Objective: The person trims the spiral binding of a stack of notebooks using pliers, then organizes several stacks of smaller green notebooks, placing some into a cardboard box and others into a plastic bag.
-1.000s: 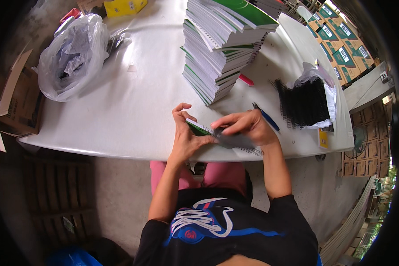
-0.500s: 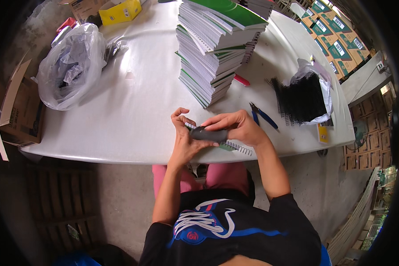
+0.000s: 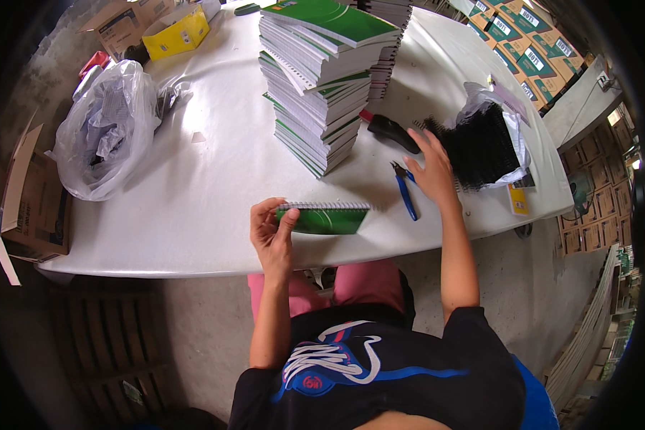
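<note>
My left hand grips a small green spiral notebook by its left end, thumb on the cover, the coil along its top edge. With fingers spread, my right hand reaches over the right side of the table, holding nothing. Just beyond its fingertips lies a black, rounded hand tool, whose exact kind I cannot make out, against a red item. Blue-handled cutting pliers rest left of that hand. To its right, many black wire coils spill from a plastic bag.
A tall stack of green notebooks stands mid-table. At left are a plastic bag of dark material and an open carton. A yellow box sits farther back; a small yellow packet lies by the right edge.
My right hand has let go of the black tool, which now lies by the red item, and moved right, opening. My left hand keeps the notebook, now in fuller view. The whole view has shifted slightly.
</note>
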{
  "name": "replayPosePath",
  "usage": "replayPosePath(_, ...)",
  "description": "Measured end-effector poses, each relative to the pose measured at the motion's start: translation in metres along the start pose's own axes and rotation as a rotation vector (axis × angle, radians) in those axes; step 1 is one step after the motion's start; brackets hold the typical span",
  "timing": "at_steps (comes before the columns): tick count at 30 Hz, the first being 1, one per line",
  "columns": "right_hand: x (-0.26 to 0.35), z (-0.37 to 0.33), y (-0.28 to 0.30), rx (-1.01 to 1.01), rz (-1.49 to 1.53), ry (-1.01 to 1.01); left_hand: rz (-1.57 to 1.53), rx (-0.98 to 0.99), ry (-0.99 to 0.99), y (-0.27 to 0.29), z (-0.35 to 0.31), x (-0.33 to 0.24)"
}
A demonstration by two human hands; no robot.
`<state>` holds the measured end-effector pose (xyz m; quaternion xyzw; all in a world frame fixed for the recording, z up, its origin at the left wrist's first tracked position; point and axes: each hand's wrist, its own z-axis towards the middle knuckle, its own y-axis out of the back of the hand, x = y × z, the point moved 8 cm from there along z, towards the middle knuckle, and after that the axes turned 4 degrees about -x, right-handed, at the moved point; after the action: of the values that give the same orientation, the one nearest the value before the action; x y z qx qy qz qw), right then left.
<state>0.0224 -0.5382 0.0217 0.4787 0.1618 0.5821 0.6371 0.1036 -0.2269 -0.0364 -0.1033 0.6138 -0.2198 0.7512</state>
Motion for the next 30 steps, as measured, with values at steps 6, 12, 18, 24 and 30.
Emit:
replayPosePath(6,0.024,-0.087,-0.024,0.275,-0.440,-0.268,0.192,-0.250,-0.214,0.011,-0.017,-0.045)
replayPosePath(12,0.045,-0.098,-0.016,0.090,0.186,-0.181,0.348,-0.176,-0.468,0.005,-0.027,-0.069)
replayPosePath(18,0.173,-0.093,0.019,0.372,0.818,0.070,0.544,-0.278,-0.653,0.017,-0.036,-0.094)
replayPosePath(24,0.235,-0.088,0.032,0.264,0.433,0.433,0.594,-0.392,-0.689,0.039,-0.042,-0.103)
replayPosePath(30,0.251,-0.087,0.029,0.302,0.540,0.445,0.751,-0.375,-0.917,0.042,-0.052,-0.124)
